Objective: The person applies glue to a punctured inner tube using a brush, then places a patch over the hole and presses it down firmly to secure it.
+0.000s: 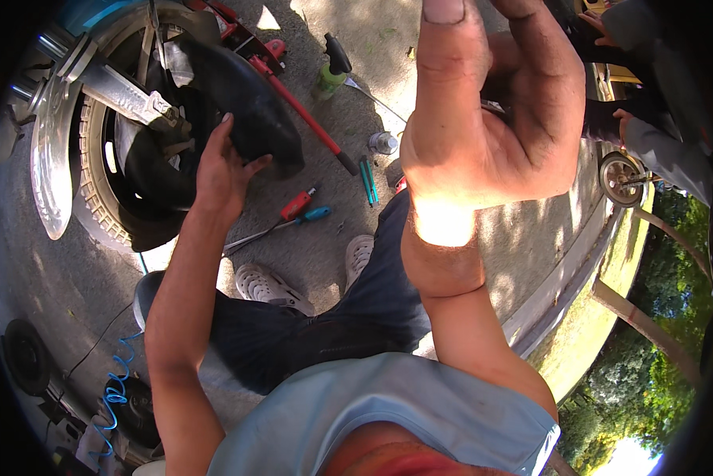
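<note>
Left hand (223,176): thumb and forefinger spread, thumb against the black tube (249,99); whether other fingers close on it, cannot tell. Tube's near length lies ahead and slightly right of these fingers, long axis slanting from far left to near right, folded end by the thumb. Rest of tube hangs over the tyre (93,194), beside the fork (122,91). Right hand (503,103): farther from tube, raised, thumb extended, fingers curled; grip contents unclear. Beyond tube: red bar (305,115), spray bottle (329,79).

Grey pavement (333,246) with spray bottle (327,82), silvery container (383,143) and teal-handled tool (369,181).
</note>
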Demonstrator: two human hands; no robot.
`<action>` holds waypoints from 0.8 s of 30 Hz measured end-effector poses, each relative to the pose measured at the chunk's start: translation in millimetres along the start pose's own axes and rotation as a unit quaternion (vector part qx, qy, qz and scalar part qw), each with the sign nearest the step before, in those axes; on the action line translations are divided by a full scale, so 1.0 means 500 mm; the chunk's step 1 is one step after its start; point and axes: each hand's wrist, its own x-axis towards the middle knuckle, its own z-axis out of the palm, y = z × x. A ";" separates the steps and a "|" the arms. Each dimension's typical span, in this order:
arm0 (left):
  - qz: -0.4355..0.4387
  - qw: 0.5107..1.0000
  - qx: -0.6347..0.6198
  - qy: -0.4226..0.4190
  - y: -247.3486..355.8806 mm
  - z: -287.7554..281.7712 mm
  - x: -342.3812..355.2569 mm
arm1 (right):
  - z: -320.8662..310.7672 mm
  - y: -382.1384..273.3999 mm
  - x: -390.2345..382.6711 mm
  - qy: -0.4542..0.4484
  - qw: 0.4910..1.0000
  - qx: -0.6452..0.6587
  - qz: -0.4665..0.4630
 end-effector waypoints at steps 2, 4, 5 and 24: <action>0.010 1.000 0.003 -0.007 -0.001 -0.013 0.003 | -0.006 -0.009 -0.008 -0.030 0.999 -0.018 0.010; 0.034 0.999 0.009 -0.018 -0.008 -0.029 0.005 | -0.025 -0.028 -0.020 -0.101 0.993 -0.059 0.031; 0.072 0.997 -0.002 -0.010 -0.011 -0.011 -0.011 | -0.035 -0.050 -0.016 -0.145 0.985 -0.081 0.039; 0.016 0.999 -0.033 0.011 0.000 0.024 0.025 | 0.153 0.045 -0.034 -0.396 0.727 0.212 0.520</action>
